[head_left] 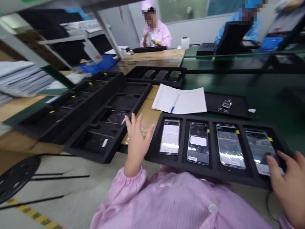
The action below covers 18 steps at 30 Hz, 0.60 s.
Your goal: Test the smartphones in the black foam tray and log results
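Observation:
In front of me a black foam tray (212, 143) holds a row of smartphones, each in its own slot. The leftmost smartphone (170, 136) has a bright white screen, and the second smartphone (198, 144) shows a white pop-up box. Beside it lies a third smartphone (230, 146) with a grey screen. My right hand (289, 178) is over the tray's right end, fingers apart, its thumb at the lower part of the rightmost smartphone (258, 149). Left of the tray, my left hand (138, 136) is raised with spread fingers, holding nothing, near another black tray (111, 140).
Past the phones lie a paper sheet (183, 98) with a blue pen (174, 103) and a dark tray (238, 111) bearing a small clear-and-metal item. Stacked black trays (78, 117) stand left. A stool (19, 178) is at lower left. Two co-workers sit across the bench.

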{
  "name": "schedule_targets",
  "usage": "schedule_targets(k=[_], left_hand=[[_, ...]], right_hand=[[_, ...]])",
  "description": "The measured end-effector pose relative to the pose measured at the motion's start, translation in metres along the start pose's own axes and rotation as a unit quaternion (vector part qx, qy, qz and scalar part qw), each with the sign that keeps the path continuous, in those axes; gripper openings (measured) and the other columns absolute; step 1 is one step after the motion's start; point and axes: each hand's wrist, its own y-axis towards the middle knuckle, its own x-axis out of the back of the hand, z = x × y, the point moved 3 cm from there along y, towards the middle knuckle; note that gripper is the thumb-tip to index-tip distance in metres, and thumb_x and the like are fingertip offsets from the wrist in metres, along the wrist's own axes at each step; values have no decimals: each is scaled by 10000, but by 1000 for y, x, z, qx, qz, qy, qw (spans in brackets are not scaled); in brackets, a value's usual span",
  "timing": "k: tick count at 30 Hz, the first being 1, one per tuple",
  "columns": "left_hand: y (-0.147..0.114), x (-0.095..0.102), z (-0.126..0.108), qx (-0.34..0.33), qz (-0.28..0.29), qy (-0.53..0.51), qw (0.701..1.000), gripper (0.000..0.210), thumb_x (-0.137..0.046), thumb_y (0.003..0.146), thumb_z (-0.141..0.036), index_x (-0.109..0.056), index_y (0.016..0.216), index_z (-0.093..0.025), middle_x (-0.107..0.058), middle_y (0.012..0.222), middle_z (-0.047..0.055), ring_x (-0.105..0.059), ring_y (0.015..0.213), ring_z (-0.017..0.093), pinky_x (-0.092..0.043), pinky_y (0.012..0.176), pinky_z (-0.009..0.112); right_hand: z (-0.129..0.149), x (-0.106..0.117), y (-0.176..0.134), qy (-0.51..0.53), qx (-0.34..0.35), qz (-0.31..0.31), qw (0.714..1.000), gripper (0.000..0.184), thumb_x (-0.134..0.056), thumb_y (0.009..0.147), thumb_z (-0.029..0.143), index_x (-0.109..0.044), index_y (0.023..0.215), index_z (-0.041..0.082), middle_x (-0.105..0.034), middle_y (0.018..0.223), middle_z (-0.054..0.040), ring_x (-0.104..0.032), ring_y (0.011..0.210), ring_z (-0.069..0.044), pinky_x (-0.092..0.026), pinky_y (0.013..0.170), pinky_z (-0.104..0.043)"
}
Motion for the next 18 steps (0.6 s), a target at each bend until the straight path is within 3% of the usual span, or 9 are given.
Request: schedule_targets(k=[2, 4, 7, 10, 12, 15, 18], left_hand=[[-23, -11, -12, -62, 36, -38, 997, 564, -488, 990, -481, -483, 1460, -169, -318, 1645, 189, -101, 1580, 347, -250, 1238, 592], [-39, -20, -20, -105, 60, -67, 990, 445, -457, 1014, -386, -539, 1404, -188, -446, 1577, 173, -286, 1537, 324, -327, 1214, 573], [-50, -28, -37, -186, 65, -88, 976, 343, -461, 996, -261, -623, 1293, -204, -617, 1409, 142, -530, 1371, 293, -429, 1156, 536], [-55, -31, -67, -281, 84, -80, 953, 347, -487, 958, -219, -653, 1262, -198, -580, 1448, 151, -492, 1397, 317, -451, 1129, 552], [-58, -34, -89, -342, 128, -70, 928, 350, -498, 947, -222, -670, 1250, -191, -473, 1553, 162, -399, 1471, 343, -438, 1134, 574], [-63, -40, -109, -404, 201, -57, 890, 300, -506, 958, -266, -722, 1146, -174, -377, 1618, 170, -291, 1527, 377, -407, 1149, 607], [-64, -41, -108, -413, 191, -72, 888, 348, -488, 972, -261, -672, 1247, -155, -384, 1609, 189, -254, 1543, 366, -390, 1164, 605]], right_hand=[[4, 1, 1, -19, -33, 11, 999, 727, -404, 950, 667, -676, 1312, 98, -536, 1400, -347, -527, 1323, -502, -514, 955, -623], [16, 3, 1, -11, -45, 10, 999, 683, -440, 966, 623, -641, 1329, 81, -500, 1445, -345, -481, 1372, -497, -471, 1041, -636], [52, 4, -1, 69, 11, 8, 998, 579, -449, 1001, 537, -535, 1405, 131, -469, 1511, -276, -424, 1435, -444, -384, 1110, -695], [101, -1, -5, 174, 131, 86, 972, 460, -411, 1035, 392, -456, 1451, 202, -539, 1485, -165, -444, 1443, -338, -341, 1170, -658], [125, -3, -5, 208, 179, 121, 954, 439, -400, 1033, 321, -445, 1458, 221, -589, 1441, -126, -441, 1451, -299, -309, 1208, -625], [136, -3, 0, 224, 183, 116, 950, 439, -403, 1025, 289, -450, 1459, 237, -621, 1404, -103, -432, 1458, -291, -271, 1230, -624], [124, -1, 4, 237, 138, 87, 958, 478, -395, 1020, 257, -413, 1497, 258, -586, 1439, -104, -424, 1462, -295, -283, 1223, -632]])
